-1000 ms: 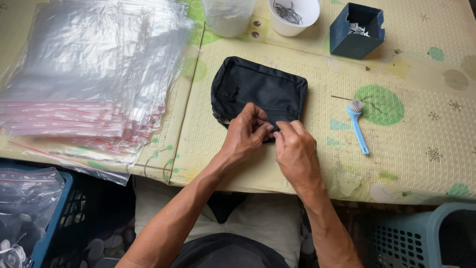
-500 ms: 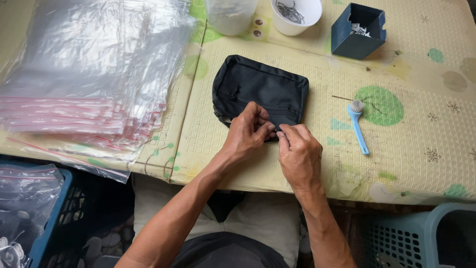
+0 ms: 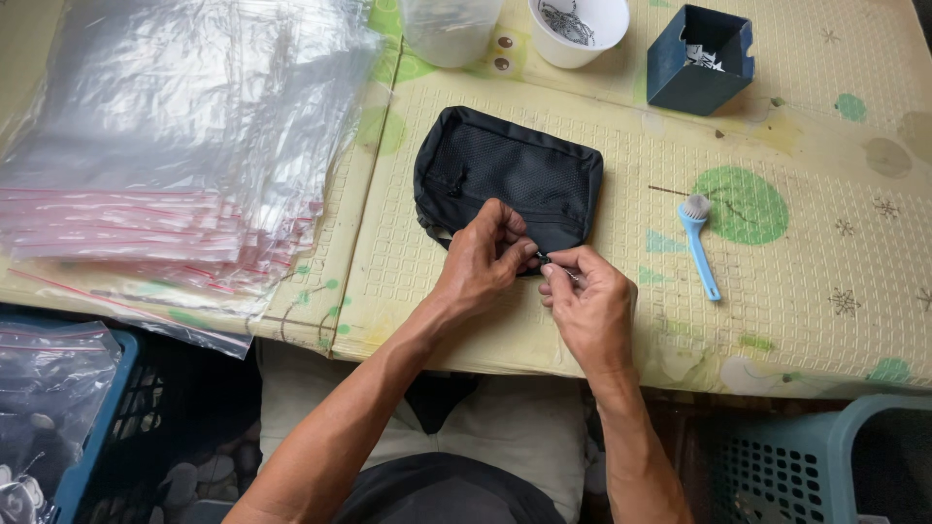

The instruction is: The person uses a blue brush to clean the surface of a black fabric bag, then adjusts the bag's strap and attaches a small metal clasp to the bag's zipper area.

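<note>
Since the earlier frame our right hand (image 3: 590, 301) edges left; both hands' fingers pinch shut on the zipper pull (image 3: 544, 258) at the black pouch (image 3: 510, 175)'s lower edge, left hand (image 3: 482, 257) alongside.

A single head-worn camera looks steeply down from above the seated person, fairly near, onto the yellow-green patterned mat-covered tabletop (image 3: 796, 291), forearms entering from the bottom edge.

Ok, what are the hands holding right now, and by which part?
Both hands pinch the black pouch at its near edge: left hand on the fabric, right hand on a small metal piece there, apparently the zipper pull.
</note>
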